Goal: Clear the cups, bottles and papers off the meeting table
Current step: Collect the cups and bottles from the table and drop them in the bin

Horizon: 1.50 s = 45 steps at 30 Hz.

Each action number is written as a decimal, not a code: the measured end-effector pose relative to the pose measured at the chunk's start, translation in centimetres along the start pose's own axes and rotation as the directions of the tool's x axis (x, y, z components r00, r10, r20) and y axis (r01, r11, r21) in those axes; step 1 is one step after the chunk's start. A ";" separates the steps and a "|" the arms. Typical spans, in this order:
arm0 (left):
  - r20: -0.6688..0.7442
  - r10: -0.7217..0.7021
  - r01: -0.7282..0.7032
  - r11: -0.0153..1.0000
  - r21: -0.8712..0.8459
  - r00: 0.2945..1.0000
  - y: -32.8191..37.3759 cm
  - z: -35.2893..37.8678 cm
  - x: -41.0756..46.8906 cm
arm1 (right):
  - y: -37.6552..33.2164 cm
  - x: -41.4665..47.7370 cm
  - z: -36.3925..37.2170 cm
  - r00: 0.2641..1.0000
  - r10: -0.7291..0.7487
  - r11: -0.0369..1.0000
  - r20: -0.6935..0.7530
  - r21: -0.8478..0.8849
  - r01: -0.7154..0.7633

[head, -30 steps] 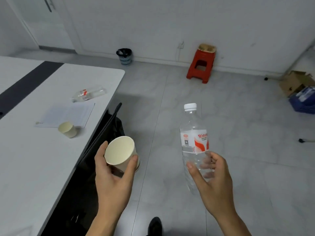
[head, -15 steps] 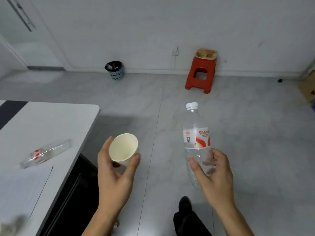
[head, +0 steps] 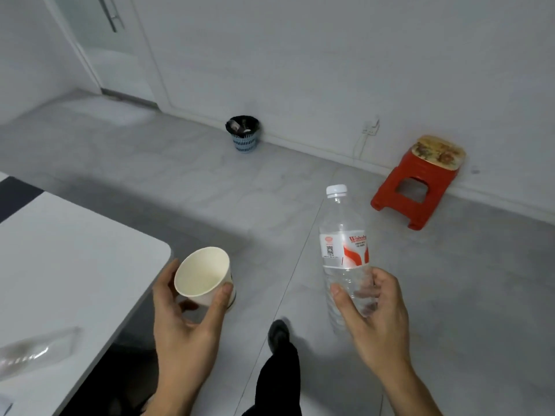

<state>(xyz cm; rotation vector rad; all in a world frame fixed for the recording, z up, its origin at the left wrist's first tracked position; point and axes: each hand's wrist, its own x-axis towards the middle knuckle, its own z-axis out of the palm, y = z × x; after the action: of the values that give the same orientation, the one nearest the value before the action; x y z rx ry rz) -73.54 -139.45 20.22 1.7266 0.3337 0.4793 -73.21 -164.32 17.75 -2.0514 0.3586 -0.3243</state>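
Observation:
My left hand (head: 183,322) grips a white paper cup (head: 202,276), its empty mouth tilted toward me, just off the corner of the white meeting table (head: 69,259). My right hand (head: 374,319) holds a clear plastic bottle (head: 344,250) upright by its lower body; it has a white cap and a red and white label. A second clear bottle (head: 33,352) lies on its side on the table at the lower left, blurred. A corner of paper (head: 4,403) shows at the bottom left edge.
A small blue bin (head: 244,134) with a black liner stands against the far wall. A red plastic stool (head: 417,181) sits to its right below a wall socket. Grey tiled floor lies between. My dark-trousered leg and shoe (head: 280,349) are stepping forward.
The view has moved forward past the table's end; the table, lying bottle and paper slid to the lower left, and the bin and stool look nearer. Both hands keep their hold.

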 end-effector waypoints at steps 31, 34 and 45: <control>-0.191 0.040 -0.032 0.999 0.043 0.981 1.3 45.9 79.0 | -13.2 90.1 34.6 0.971 -0.091 0.993 0.223 0.099 0.070; -0.251 -0.021 0.037 0.998 0.059 0.968 -0.3 48.1 85.4 | -14.7 96.4 39.0 0.954 -0.089 0.995 0.286 0.064 0.074; -0.142 -0.156 0.174 0.977 0.125 0.978 -11.3 56.6 116.2 | -17.5 120.2 61.5 0.935 0.050 0.998 0.352 -0.042 -0.038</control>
<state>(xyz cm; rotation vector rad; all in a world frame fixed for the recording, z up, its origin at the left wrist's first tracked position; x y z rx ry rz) 55.86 -130.86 15.53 1.7856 0.6125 0.4577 62.38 -153.10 13.42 -2.0819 0.1884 0.0818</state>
